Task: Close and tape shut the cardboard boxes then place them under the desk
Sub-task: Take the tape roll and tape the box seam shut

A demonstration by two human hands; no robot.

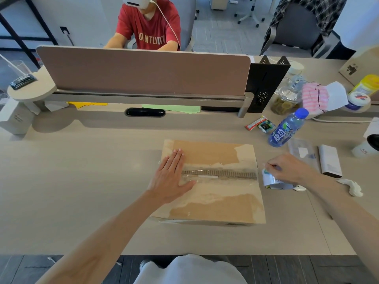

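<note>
Your cardboard box [215, 201] sits on the desk [82, 181] just right of centre, both top flaps folded down and meeting in a seam that runs from nine to three o'clock across the lid. A strip of clear tape [207, 177] lies along that seam, shiny and a little wrinkled, and the paper skin of the flaps is torn away in pale patches on either side of it. Your left hand [170, 177] lies flat on the box's nine o'clock end, fingers straight and held close together, thumb spread out along the seam, palm pressing the tape down. Your right hand [287, 169] is off the box's three o'clock edge with the fingers curled, pinching the top of a tape roll [274, 182] that stands on the desk touching the box's side. A crumpled white tissue [351, 187] lies at three o'clock beyond your right wrist. At two o'clock from the box a blue drink bottle [287, 130] lies tilted, with a small snack packet [256, 123] at one o'clock. The divider panel [143, 72] stands at twelve o'clock, and behind it sits a person in a red shirt [149, 27].
</note>
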